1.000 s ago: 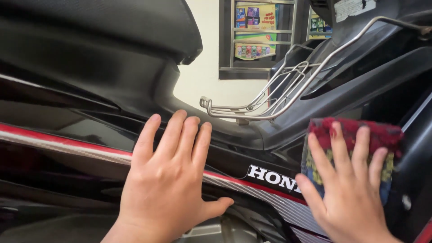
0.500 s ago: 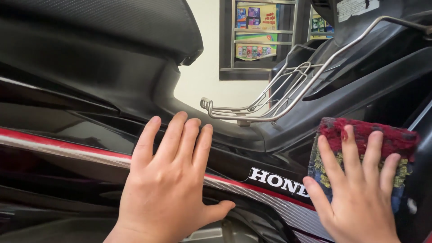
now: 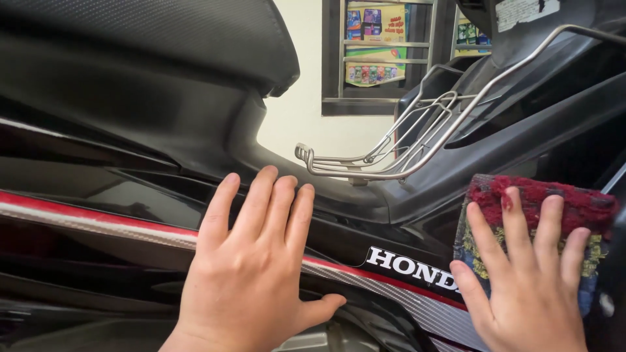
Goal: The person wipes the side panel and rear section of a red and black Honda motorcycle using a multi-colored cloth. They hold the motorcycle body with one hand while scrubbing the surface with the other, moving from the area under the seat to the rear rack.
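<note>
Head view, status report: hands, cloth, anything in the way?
Left hand flat on scooter panel, open. Right hand pressing cloth against panel, fingers spread. Nothing in the way.

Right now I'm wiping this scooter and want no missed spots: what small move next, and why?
Probably slide the cloth under the right hand down-left along the striped panel. It sits at the panel's right end, while the left hand lies flat on the body, bracing.
</note>
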